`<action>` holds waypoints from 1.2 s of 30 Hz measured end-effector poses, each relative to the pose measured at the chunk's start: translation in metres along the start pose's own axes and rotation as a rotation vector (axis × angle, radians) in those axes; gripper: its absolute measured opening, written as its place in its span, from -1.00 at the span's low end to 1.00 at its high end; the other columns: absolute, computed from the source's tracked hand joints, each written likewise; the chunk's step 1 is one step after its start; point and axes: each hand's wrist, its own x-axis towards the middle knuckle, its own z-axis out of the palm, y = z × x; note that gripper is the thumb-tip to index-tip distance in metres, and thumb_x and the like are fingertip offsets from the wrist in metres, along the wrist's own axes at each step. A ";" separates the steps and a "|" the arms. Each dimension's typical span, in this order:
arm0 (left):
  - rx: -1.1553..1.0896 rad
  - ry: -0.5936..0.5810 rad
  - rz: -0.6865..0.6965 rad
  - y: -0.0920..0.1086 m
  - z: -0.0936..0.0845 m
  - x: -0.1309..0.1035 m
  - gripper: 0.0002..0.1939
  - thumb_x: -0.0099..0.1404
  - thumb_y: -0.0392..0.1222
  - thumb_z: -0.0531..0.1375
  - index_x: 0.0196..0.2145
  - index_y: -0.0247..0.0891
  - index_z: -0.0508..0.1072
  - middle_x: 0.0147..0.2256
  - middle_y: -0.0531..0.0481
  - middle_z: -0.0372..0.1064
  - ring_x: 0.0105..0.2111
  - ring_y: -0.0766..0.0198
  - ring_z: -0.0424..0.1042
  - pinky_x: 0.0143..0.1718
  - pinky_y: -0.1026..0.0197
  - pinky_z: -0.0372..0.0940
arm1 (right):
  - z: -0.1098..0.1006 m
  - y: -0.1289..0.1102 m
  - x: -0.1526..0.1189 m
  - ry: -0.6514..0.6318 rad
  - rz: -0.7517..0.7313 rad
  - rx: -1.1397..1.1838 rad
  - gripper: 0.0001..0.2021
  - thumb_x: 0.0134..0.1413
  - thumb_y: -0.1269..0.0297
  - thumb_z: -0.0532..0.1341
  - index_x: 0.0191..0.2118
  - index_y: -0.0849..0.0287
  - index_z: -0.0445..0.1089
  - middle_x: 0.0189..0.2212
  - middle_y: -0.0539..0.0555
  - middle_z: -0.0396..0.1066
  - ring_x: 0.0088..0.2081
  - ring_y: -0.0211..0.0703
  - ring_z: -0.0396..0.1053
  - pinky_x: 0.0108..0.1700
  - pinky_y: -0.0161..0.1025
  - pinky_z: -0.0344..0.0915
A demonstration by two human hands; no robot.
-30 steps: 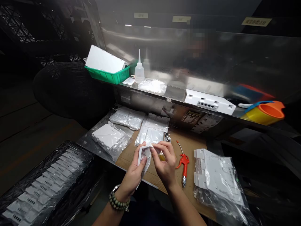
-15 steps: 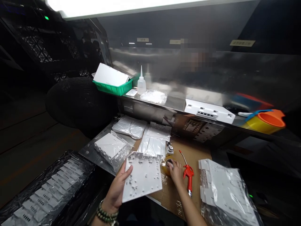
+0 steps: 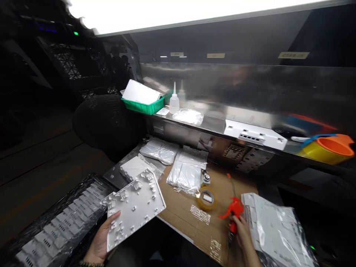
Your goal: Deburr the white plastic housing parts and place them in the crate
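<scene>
At the lower left, my left hand (image 3: 100,239) grips a white plastic panel (image 3: 136,213) by its near left edge. The panel is tilted, and small clips and posts show on its face. My right hand (image 3: 242,230) is closed around the handle of a red air blow gun (image 3: 236,207), whose thin nozzle points up and away. Left of the gun, a roll of yellowish tape (image 3: 199,202) lies flat on the cardboard (image 3: 178,209), with a small white piece inside its ring.
Bagged white parts (image 3: 272,226) lie at the right. A black-lined bin (image 3: 93,178) on the left holds a row of white parts. The metal shelf (image 3: 211,126) carries a green tray (image 3: 143,107), a dropper bottle (image 3: 174,104) and a yellow-orange holder (image 3: 325,150).
My right hand has left the tape roll and moved right onto the air blow gun. My left hand has brought the panel leftward and tilted it. The view has shifted slightly.
</scene>
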 end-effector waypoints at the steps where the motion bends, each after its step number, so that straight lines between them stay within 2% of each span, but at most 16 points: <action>1: 0.014 0.060 -0.009 0.001 -0.016 -0.007 -0.28 0.25 -0.42 0.26 0.36 -0.41 0.27 -0.12 -0.32 0.63 -0.14 -0.29 0.62 -0.06 -0.25 0.53 | -0.007 -0.005 -0.004 -0.099 0.010 0.098 -0.44 -0.25 -0.18 0.29 -0.15 0.11 0.43 -0.28 0.20 0.53 -0.24 0.20 0.55 -0.47 -0.15 0.37; 4: -0.037 0.226 -0.053 -0.004 -0.063 -0.030 -0.35 0.24 -0.40 0.27 0.28 -0.45 0.36 -0.22 -0.34 0.64 -0.26 -0.30 0.64 -0.26 -0.19 0.59 | -0.015 -0.029 -0.023 -0.590 0.114 0.423 -0.32 -0.06 -0.31 0.27 0.10 0.00 0.39 -0.10 0.27 0.53 -0.19 0.13 0.55 -0.63 -0.37 0.14; 6: -0.147 0.347 -0.029 -0.016 -0.090 -0.039 -0.43 0.23 -0.42 0.27 0.21 -0.46 0.42 -0.32 -0.30 0.64 -0.38 -0.21 0.65 -0.41 -0.05 0.59 | -0.001 -0.052 -0.042 -0.963 0.215 0.494 -0.24 0.00 -0.47 0.17 0.16 -0.03 0.36 -0.19 0.26 0.54 -0.29 0.05 0.53 -0.67 -0.44 0.01; 8: -0.270 0.477 0.043 -0.035 -0.110 -0.037 -0.51 0.28 -0.48 0.23 0.17 -0.43 0.44 -0.44 -0.15 0.60 -0.54 0.02 0.61 -0.54 0.16 0.53 | 0.028 -0.077 -0.070 -1.261 0.226 0.236 -0.21 0.01 -0.54 0.11 0.10 0.02 0.40 -0.39 0.15 0.50 -0.46 -0.08 0.43 -0.65 -0.43 0.01; 10: -0.376 0.586 0.102 -0.055 -0.124 -0.026 -0.59 0.38 -0.49 0.14 0.15 -0.35 0.43 -0.48 0.01 0.54 -0.63 0.28 0.50 -0.58 0.32 0.44 | 0.063 -0.098 -0.103 -1.423 0.092 -0.228 -0.32 0.09 -0.44 0.17 0.00 0.08 0.45 -0.43 0.09 0.47 -0.49 -0.19 0.32 -0.55 -0.37 0.08; 11: -0.428 0.622 0.111 -0.065 -0.128 -0.018 -0.65 0.43 -0.45 0.14 0.13 -0.32 0.43 -0.44 0.05 0.52 -0.61 0.35 0.47 -0.56 0.35 0.42 | 0.079 -0.106 -0.121 -1.451 -0.009 -0.442 -0.37 0.05 -0.40 0.24 -0.10 0.12 0.48 -0.44 0.06 0.46 -0.47 -0.20 0.30 -0.48 -0.34 0.11; 13: -0.524 0.651 0.104 -0.084 -0.132 -0.002 -0.75 0.48 -0.27 0.19 0.07 -0.32 0.45 -0.30 0.02 0.52 -0.49 0.37 0.49 -0.47 0.30 0.46 | 0.102 -0.114 -0.153 -1.480 -0.178 -0.747 -0.44 0.04 -0.36 0.28 -0.24 0.12 0.47 -0.42 0.04 0.47 -0.41 -0.16 0.31 -0.37 -0.29 0.14; 16: -0.648 0.606 0.111 -0.105 -0.132 0.014 -0.72 0.47 -0.14 0.22 0.05 -0.31 0.45 -0.14 -0.07 0.50 -0.27 0.24 0.54 -0.24 0.10 0.53 | 0.113 -0.112 -0.180 -1.394 -0.316 -0.941 -0.43 0.10 -0.38 0.20 -0.23 0.10 0.43 -0.34 0.07 0.51 -0.32 -0.06 0.37 -0.30 -0.25 0.14; 18: -0.706 0.556 0.126 -0.113 -0.131 0.018 -0.72 0.48 -0.14 0.20 0.08 -0.29 0.44 -0.11 -0.08 0.50 -0.19 0.18 0.55 -0.13 -0.01 0.52 | 0.111 -0.107 -0.184 -1.350 -0.306 -0.962 -0.41 0.10 -0.41 0.18 -0.21 0.10 0.42 -0.33 0.08 0.52 -0.30 -0.04 0.40 -0.30 -0.25 0.15; 21: -0.735 0.491 0.094 -0.116 -0.128 0.019 -0.68 0.47 -0.16 0.21 0.12 -0.29 0.42 -0.05 -0.12 0.49 -0.11 0.11 0.55 -0.07 -0.08 0.51 | 0.105 -0.103 -0.176 -1.402 -0.223 -0.880 -0.40 0.06 -0.42 0.20 -0.26 0.10 0.42 -0.36 0.04 0.51 -0.32 -0.07 0.39 -0.30 -0.25 0.15; 22: -0.732 0.483 0.078 -0.115 -0.127 0.021 -0.67 0.46 -0.16 0.22 0.12 -0.29 0.42 -0.03 -0.14 0.48 -0.09 0.10 0.54 -0.07 -0.08 0.51 | 0.104 -0.103 -0.173 -1.380 -0.213 -0.848 -0.41 0.07 -0.41 0.19 -0.27 0.11 0.41 -0.38 0.03 0.49 -0.34 -0.09 0.37 -0.30 -0.24 0.15; 25: -0.701 0.524 0.079 -0.110 -0.122 0.030 -0.66 0.44 -0.15 0.24 0.11 -0.29 0.43 0.01 -0.15 0.46 -0.11 0.13 0.53 -0.14 0.01 0.51 | 0.099 -0.108 -0.168 -1.263 -0.210 -0.810 -0.44 0.14 -0.37 0.16 -0.31 0.11 0.39 -0.45 0.00 0.40 -0.39 -0.13 0.27 -0.32 -0.23 0.12; 28: -0.652 0.587 0.133 -0.105 -0.117 0.043 -0.69 0.44 -0.13 0.25 0.08 -0.29 0.44 -0.02 -0.12 0.46 -0.17 0.18 0.51 -0.19 0.08 0.50 | 0.094 -0.111 -0.169 -1.344 -0.146 -0.812 -0.44 0.12 -0.38 0.18 -0.32 0.11 0.41 -0.49 -0.03 0.34 -0.42 -0.17 0.21 -0.35 -0.23 0.07; 30: -0.622 0.607 0.155 -0.104 -0.113 0.046 -0.70 0.44 -0.14 0.25 0.06 -0.29 0.45 -0.03 -0.11 0.46 -0.19 0.20 0.51 -0.22 0.10 0.50 | 0.091 -0.111 -0.169 -1.316 -0.134 -0.819 -0.43 0.11 -0.39 0.19 -0.31 0.12 0.42 -0.48 -0.02 0.34 -0.42 -0.17 0.22 -0.35 -0.24 0.07; 32: -0.598 0.610 0.165 -0.104 -0.111 0.045 -0.72 0.44 -0.15 0.25 0.05 -0.30 0.45 -0.05 -0.10 0.47 -0.21 0.22 0.51 -0.25 0.12 0.50 | 0.088 -0.108 -0.168 -1.263 -0.133 -0.822 -0.42 0.09 -0.40 0.19 -0.30 0.11 0.44 -0.46 -0.01 0.37 -0.41 -0.15 0.25 -0.36 -0.24 0.07; 36: -0.530 0.611 0.145 -0.103 -0.109 0.038 -0.76 0.45 -0.19 0.23 0.02 -0.31 0.46 -0.11 -0.07 0.48 -0.27 0.26 0.51 -0.30 0.17 0.50 | 0.086 -0.101 -0.166 -1.330 -0.102 -0.761 -0.39 0.06 -0.45 0.18 -0.25 0.08 0.48 -0.45 -0.02 0.40 -0.42 -0.17 0.25 -0.38 -0.26 0.08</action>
